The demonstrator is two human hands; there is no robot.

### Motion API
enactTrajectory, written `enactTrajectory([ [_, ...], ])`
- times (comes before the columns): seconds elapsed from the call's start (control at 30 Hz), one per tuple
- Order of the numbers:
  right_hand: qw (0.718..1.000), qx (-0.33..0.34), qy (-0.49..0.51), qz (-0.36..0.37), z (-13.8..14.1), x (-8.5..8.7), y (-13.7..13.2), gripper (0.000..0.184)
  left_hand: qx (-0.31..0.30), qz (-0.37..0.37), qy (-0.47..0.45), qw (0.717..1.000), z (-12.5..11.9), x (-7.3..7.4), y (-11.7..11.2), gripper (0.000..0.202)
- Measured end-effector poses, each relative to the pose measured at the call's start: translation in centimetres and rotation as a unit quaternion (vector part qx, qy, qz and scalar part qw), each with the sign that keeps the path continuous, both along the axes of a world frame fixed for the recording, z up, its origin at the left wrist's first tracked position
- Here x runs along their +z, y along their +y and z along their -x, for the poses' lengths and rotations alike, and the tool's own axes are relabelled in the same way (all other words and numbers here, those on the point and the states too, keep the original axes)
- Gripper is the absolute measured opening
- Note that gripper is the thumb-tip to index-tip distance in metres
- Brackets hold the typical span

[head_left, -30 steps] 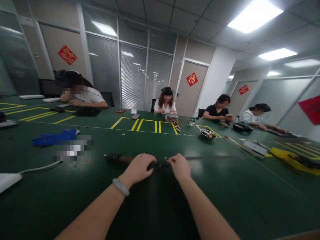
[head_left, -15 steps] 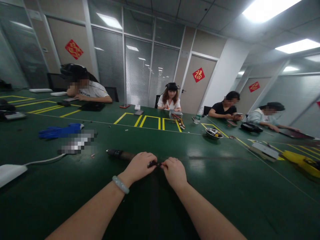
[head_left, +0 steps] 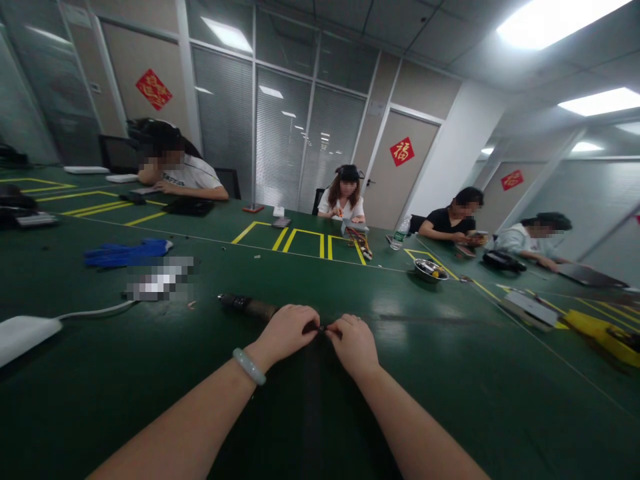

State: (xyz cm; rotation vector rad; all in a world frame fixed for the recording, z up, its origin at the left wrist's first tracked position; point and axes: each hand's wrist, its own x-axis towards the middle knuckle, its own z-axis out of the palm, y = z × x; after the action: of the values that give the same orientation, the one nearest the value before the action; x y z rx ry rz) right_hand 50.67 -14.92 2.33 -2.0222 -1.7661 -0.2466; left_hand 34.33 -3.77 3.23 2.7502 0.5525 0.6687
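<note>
My left hand point(head_left: 289, 331) and my right hand point(head_left: 356, 340) meet close together above the green table, fingertips pinched. Between them is a small dark part point(head_left: 322, 328), mostly covered by fingers and too small to name. The left fingers curl round its left side, while the right thumb and fingertips grip its right end. Just behind my left hand lies a dark cylindrical tool point(head_left: 245, 305) that looks like an electric screwdriver, its narrow tip to the left and its other end hidden by the hand.
Blue gloves point(head_left: 127, 253) and a blurred phone-like object point(head_left: 163, 279) lie to the left, near a white box point(head_left: 27, 339) with a cable. A metal bowl point(head_left: 430, 270) of small parts, a bottle point(head_left: 401, 233) and a yellow tool case point(head_left: 600, 333) are at the right. Several people sit around the table.
The dark part now shows less between my fingers, and my hands have shifted very slightly. The whole view has moved a little. The cylindrical tool stays in place on the table.
</note>
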Motion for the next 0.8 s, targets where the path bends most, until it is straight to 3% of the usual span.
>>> enactTrajectory([
  [0.47, 0.997, 0.021, 0.070, -0.018, -0.13, -0.03, 0.05, 0.005, -0.001, 0.013, -0.005, 1.000, -0.01, -0.09, 0.15, 0.010],
  [0.8, 0.999, 0.036, -0.012, -0.027, 0.12, -0.31, 0.84, 0.009, -0.001, 0.009, -0.006, 1.000, -0.14, -0.12, 0.10, 0.008],
])
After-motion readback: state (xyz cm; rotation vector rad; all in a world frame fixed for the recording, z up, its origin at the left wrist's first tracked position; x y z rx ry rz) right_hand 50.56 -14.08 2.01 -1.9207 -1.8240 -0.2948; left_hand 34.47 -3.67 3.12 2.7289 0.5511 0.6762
